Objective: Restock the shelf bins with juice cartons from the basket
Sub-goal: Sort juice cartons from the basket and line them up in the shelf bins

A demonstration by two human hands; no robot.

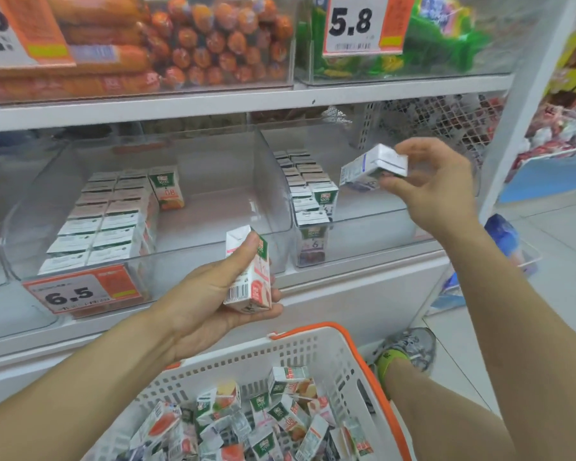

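Right fingers (409, 151) hang just above the right bin (363, 247), and there's bare floor in it right below them; the row of cartons (308, 191) only hogs the wall off to their left. Left fingers (250, 247) sit in front of the left bin (147, 261), whose low front lip stands between them and the open right half. Stacked cartons (103, 224) fill its left half. Shelf board (213, 104) overhead caps the height above both.

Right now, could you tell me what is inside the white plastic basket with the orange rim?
The white plastic basket holds a loose heap of small juice cartons lying at all angles. Its bottom is covered by them.
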